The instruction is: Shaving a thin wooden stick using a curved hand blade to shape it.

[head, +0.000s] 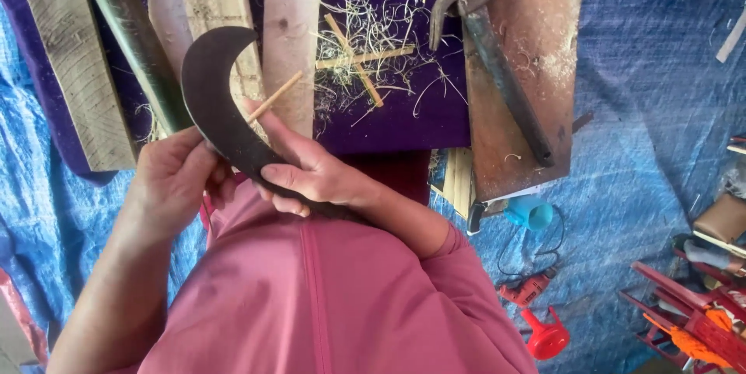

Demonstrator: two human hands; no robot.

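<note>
Right hand [311, 176] grips curved sickle [214, 102], blade arcing up beyond left hand [175, 176].

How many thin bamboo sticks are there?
3: two thin bamboo sticks crossed on the purple cloth, one level, one diagonal; a third beside the right hand. Shavings may hide more.

Soft even daylight, faint shadows, no glare, sharp centre, slight wide-angle stretch and softness at edges

- Dark curved sickle blade [214, 102]: matt, pitted metal.
- Thin pale stick [273, 97]: smooth bare wood.
- Old claw hammer [486, 40]: dull, rusty metal.
- Blue tarpaulin [653, 110]: creased woven plastic.
</note>
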